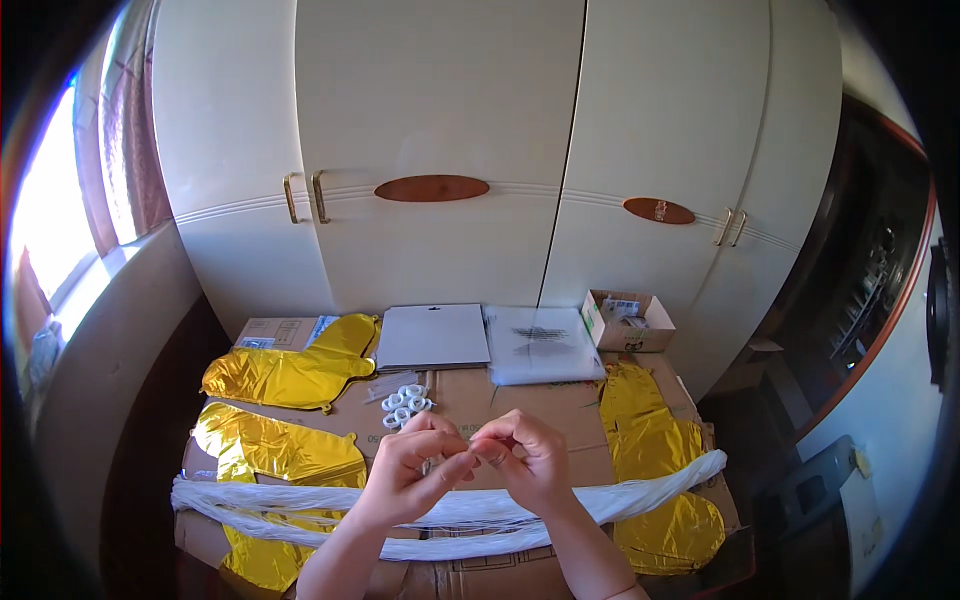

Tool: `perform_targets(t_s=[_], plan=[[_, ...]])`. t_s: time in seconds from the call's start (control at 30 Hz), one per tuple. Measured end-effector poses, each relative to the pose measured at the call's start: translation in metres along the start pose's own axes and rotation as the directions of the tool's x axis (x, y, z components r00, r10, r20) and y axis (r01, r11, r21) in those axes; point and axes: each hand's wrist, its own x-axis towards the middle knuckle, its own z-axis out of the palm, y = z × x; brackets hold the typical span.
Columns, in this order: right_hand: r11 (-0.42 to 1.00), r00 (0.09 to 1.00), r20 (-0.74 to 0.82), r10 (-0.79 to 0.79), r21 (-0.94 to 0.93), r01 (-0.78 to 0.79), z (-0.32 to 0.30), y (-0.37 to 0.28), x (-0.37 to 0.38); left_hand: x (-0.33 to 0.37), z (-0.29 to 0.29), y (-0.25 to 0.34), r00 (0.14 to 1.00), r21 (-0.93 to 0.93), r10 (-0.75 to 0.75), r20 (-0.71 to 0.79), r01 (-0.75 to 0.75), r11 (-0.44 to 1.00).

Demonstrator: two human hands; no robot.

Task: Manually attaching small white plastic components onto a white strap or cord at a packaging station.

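My left hand [412,472] and my right hand [527,462] meet above the middle of the table, fingertips pinched together. Whatever lies between them is too small or hidden to make out. Beneath my wrists, a long bundle of thin white strands [650,486] stretches from side to side across the cardboard. Just beyond my left hand sits a cluster of small white rings or rolls [405,402]. Flat gold foil balloons lie on both sides: one at the far left [290,375], another nearer on the left [290,447], and gold foil on the right [650,425].
Along the back stand a cardboard box [275,332], a stack of white cards [432,337], a pile of clear plastic bags [545,345] and a small open box [628,322] with packets inside. Behind them rises a white wardrobe [440,110]. Brown cardboard [470,395] covers the table.
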Motion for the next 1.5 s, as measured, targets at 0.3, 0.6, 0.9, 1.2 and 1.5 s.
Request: perform_targets(t_s=[0.3,0.6,0.9,1.2,1.5], plan=[[0.939,0.997,-0.022,0.075,0.337,-0.063,0.015,0.003,-0.002,-0.002,0.002,-0.008,0.985,-0.628,-0.153,0.083,0.170,0.760],[0.972,0.995,-0.063,0.071,0.227,-0.055,0.017,0.006,-0.002,-0.001,0.006,-0.014,0.990,-0.402,-0.083,-0.111,0.031,0.915],[0.971,0.991,0.028,0.132,0.199,-0.135,0.013,0.007,-0.006,0.000,0.006,-0.012,0.995,-0.520,-0.062,-0.076,0.014,0.854],[0.989,0.999,-0.047,0.014,0.147,-0.007,-0.005,-0.001,0.001,0.000,-0.005,-0.006,0.990,-0.410,-0.137,0.017,0.132,0.903],[0.942,0.962,0.255,0.095,0.290,-0.170,-0.008,0.003,-0.002,-0.001,-0.017,0.006,0.913,-0.338,-0.364,0.182,0.406,0.849]])
